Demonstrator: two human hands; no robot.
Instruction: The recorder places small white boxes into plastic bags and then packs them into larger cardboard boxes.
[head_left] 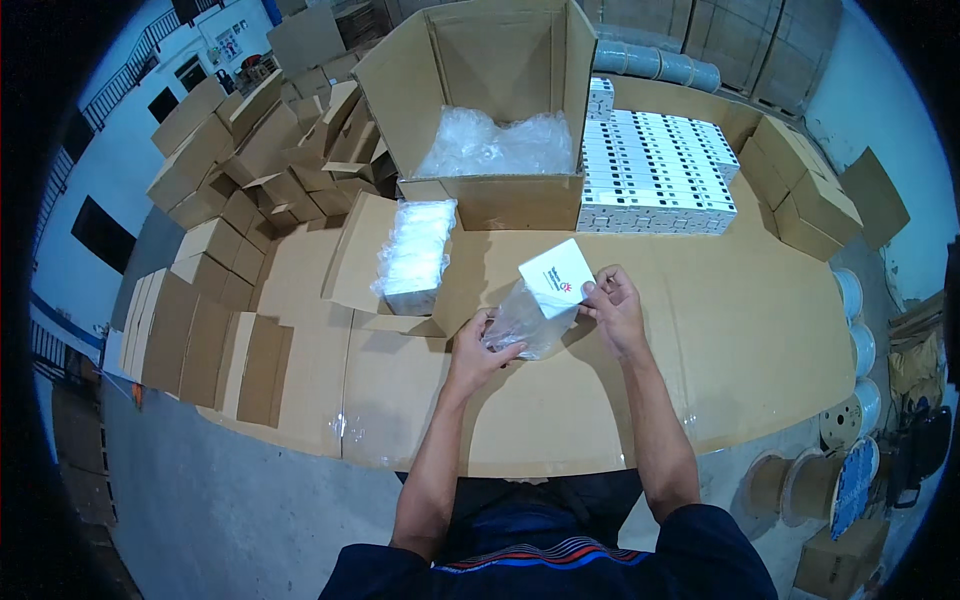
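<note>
Over the cardboard-covered counter (620, 400), the right hand (615, 308) pinches a small white box (557, 277) by its lower corner, the box half inside a clear plastic bag (525, 325). The left hand (484, 345) is closed on the bag's lower end. Behind stand an open carton (490, 110) with plastic wrap inside, a bagged bundle of white boxes (415, 255) and stacked white boxes (655, 170).

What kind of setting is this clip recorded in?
Most likely a warehouse packing station. The table is covered in flattened cardboard, with stacked small white boxes, a large open carton holding clear bags, and piles of folded cartons. The left hand and right hand hold a white box at a clear bag.
</note>
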